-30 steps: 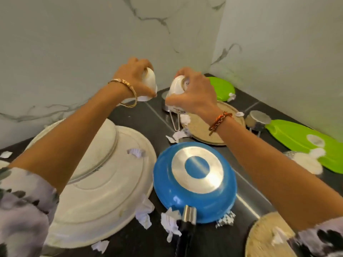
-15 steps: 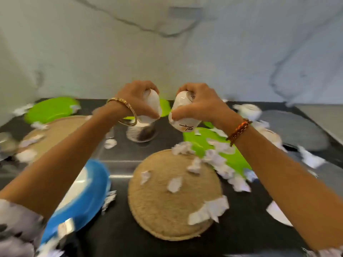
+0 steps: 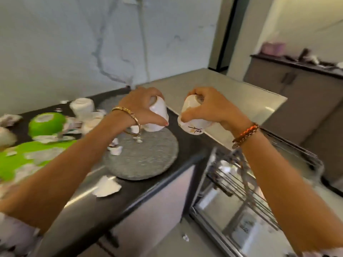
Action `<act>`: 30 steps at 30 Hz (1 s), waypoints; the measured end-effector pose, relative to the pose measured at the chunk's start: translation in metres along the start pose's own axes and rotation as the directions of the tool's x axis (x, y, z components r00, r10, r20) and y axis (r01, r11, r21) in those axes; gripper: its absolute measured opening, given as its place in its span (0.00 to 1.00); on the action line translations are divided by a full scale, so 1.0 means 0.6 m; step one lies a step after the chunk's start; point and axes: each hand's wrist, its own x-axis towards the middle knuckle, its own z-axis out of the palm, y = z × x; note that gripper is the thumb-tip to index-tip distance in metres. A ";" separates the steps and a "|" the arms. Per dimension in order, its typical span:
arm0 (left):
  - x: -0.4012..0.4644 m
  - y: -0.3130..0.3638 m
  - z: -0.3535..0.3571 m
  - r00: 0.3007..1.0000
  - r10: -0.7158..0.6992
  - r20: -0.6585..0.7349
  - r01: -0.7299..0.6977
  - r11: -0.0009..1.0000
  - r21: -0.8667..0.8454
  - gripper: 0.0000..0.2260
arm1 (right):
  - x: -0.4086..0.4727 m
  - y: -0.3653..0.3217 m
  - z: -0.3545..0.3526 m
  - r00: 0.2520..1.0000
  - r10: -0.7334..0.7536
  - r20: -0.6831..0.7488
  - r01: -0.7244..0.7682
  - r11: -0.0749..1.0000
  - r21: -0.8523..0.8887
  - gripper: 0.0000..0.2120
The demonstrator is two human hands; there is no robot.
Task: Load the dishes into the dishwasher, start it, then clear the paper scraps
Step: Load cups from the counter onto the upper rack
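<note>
Glossy white ceramic cups (image 3: 156,115); beside them a rough, matt grey stone-like mat (image 3: 146,160), torn paper scraps (image 3: 106,186), a shiny metal wire rack (image 3: 241,175).

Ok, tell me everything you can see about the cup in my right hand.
The cup is small, white and glossy, probably ceramic, with a dark and gold brush-like mark on its side. It is tipped mouth-down. The right hand grips it from above, over the counter's edge. Nothing else touches it.

Above the round grey stone mat (image 3: 148,160), the left hand (image 3: 143,106) grips an upturned white ceramic cup (image 3: 157,117); the right hand (image 3: 209,108), just beside, grips another white cup with dark lettering (image 3: 193,125).
</note>
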 end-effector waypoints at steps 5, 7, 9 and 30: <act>0.078 0.173 0.181 0.975 0.153 0.159 -0.136 0.984 -0.112 0.30 | -0.050 0.202 -0.140 0.962 0.274 -0.009 -0.274 0.961 0.034 0.20; 0.075 0.188 0.210 0.956 0.168 0.242 -0.139 0.981 -0.131 0.31 | -0.059 0.247 -0.138 0.941 0.337 -0.030 -0.332 0.936 0.118 0.21; 0.098 0.226 0.267 0.932 0.173 0.319 -0.125 0.978 -0.166 0.32 | -0.059 0.310 -0.166 0.909 0.415 -0.044 -0.407 0.905 0.121 0.21; 0.194 0.288 0.683 0.697 -0.236 0.677 0.331 0.944 -0.012 0.33 | 0.013 0.749 -0.093 0.663 0.696 0.276 -0.727 0.686 0.016 0.34</act>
